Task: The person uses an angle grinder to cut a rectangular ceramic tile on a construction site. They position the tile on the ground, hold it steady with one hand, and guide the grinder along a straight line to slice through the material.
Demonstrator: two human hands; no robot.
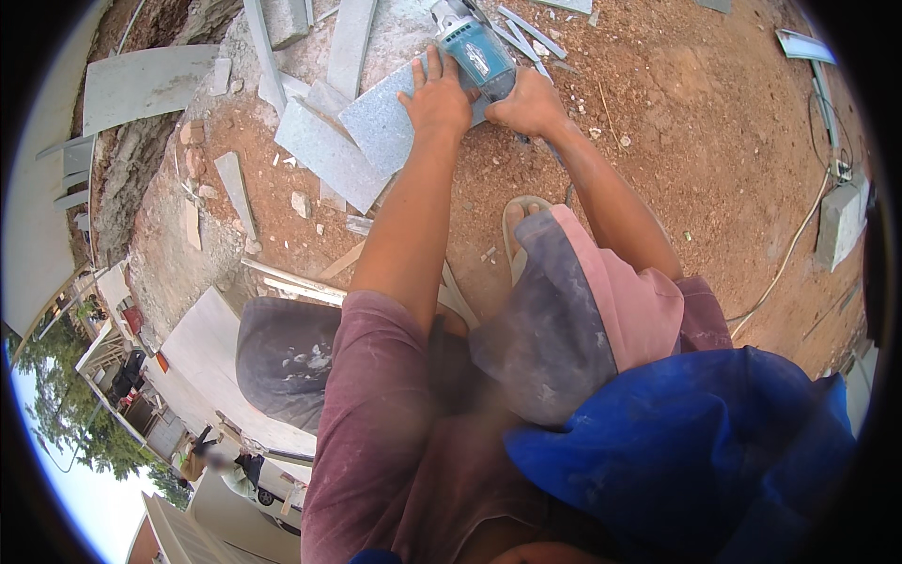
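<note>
Pinning the grey slab (380, 120), seemingly for steadiness, left hand (438, 101) splays wide; right hand (529, 105) clasps the grinder (477, 54) at the slab's right.

Ground (676, 141) is reddish-brown dirt, strewn with stone rubble (301, 204). Pale wall (39, 211) noted at far left. Lower left: green trees (117, 449), bright sky (89, 517). Lighting: daylight.

Outdoor building site, it seems: bare reddish dirt (676, 141) around the teal angle grinder (481, 58), cut grey slabs (376, 117) just left of it, brick rubble (193, 132) farther left, trees (108, 451) and open sky (108, 508) well off to its lower left.
</note>
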